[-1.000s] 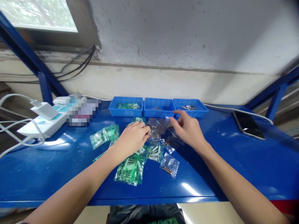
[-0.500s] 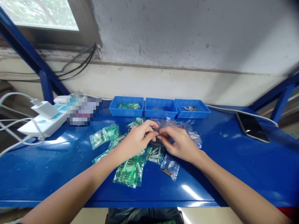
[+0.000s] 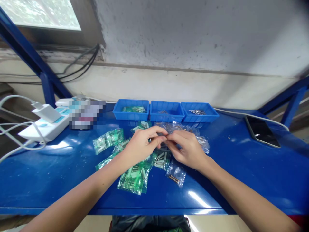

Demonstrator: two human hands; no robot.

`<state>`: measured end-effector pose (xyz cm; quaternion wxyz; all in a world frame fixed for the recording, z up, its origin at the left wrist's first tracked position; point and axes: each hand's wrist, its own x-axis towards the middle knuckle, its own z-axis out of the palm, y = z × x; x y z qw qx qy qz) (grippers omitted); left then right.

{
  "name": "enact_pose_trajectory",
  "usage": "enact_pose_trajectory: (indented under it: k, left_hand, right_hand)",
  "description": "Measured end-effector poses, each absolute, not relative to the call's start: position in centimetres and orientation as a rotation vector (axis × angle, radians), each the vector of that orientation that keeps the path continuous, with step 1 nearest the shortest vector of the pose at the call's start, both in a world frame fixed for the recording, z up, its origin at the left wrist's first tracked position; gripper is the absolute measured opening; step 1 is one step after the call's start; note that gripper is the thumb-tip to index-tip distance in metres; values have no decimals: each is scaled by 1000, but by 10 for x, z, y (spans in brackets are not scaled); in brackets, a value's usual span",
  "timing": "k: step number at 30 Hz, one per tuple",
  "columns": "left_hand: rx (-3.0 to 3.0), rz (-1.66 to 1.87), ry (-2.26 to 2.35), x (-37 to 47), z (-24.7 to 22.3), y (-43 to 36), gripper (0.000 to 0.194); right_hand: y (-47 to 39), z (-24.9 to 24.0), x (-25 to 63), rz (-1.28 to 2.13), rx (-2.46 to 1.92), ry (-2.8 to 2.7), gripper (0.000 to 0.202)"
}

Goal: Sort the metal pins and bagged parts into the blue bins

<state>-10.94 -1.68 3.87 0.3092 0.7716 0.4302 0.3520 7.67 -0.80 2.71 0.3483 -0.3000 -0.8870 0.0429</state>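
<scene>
My left hand (image 3: 147, 141) and my right hand (image 3: 185, 146) meet over the middle of the table, thumbs and fingers pinched together. Whatever lies between the fingertips is too small and covered to name. Beneath and left of them are several green plastic bags (image 3: 134, 177) of white and metal pieces. Clear plastic bags (image 3: 202, 143) with metal pieces lie under and beyond my right hand. One clear bag (image 3: 176, 174) with a few brass-coloured pins rests nearer the front edge, below my right hand.
Three blue bins stand in a row at the back: the left bin (image 3: 130, 116) holds green bags, the middle bin (image 3: 166, 118) a clear bag, the right bin (image 3: 201, 117) metal pins. A white power strip (image 3: 45, 129) sits left, a phone (image 3: 262, 131) right.
Both hands have shifted slightly right, and their fingertips have come closer together. The bags and bins lie as before.
</scene>
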Motion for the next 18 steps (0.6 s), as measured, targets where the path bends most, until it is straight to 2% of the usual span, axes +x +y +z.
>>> enact_pose_trajectory:
  k: [11,18]
  left_hand:
    - [2275,1163,1183,-115,39,-16,11]
    - [2369,1156,1172,-114,40,-17,14]
  right_hand:
    - [-7,31,80,155,-933,-2191,14]
    - [-10,32,80,232,-966,-2196,16]
